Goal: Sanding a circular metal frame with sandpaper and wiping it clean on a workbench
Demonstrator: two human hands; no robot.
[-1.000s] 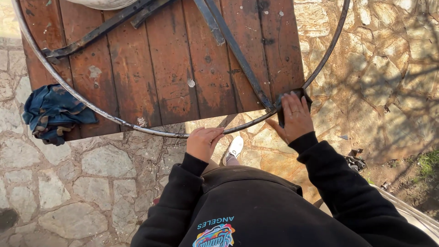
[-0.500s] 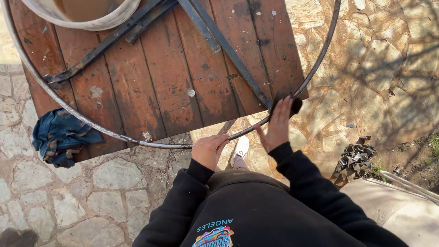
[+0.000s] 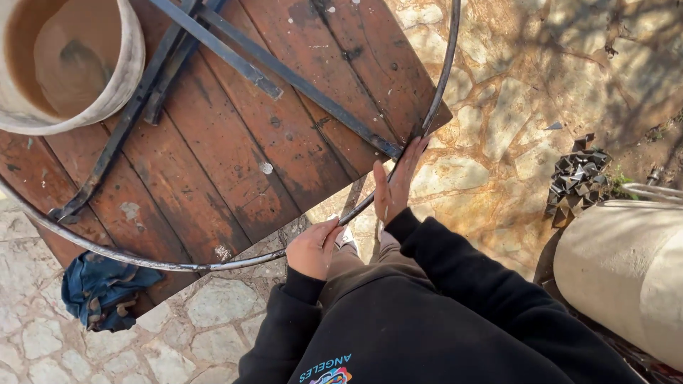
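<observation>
Thin round metal hoop (image 3: 213,263) lies on a worn, paint-flecked wooden table (image 3: 235,156), overhanging its near edge. Left hand (image 3: 313,249) curls shut around the hoop. Right hand (image 3: 395,186) is flat, fingers straight, pressed against the hoop's rim by the table corner. Dark flat bars (image 3: 284,71) cross inside. Bucket (image 3: 64,64) cut off top-left. Stone paving (image 3: 498,142) open on the right.

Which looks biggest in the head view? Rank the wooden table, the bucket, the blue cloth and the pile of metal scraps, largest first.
1. wooden table, by far the largest.
2. bucket, though cut off by the frame edge.
3. blue cloth.
4. pile of metal scraps; close to the cloth in size, so their order is unsure.
</observation>
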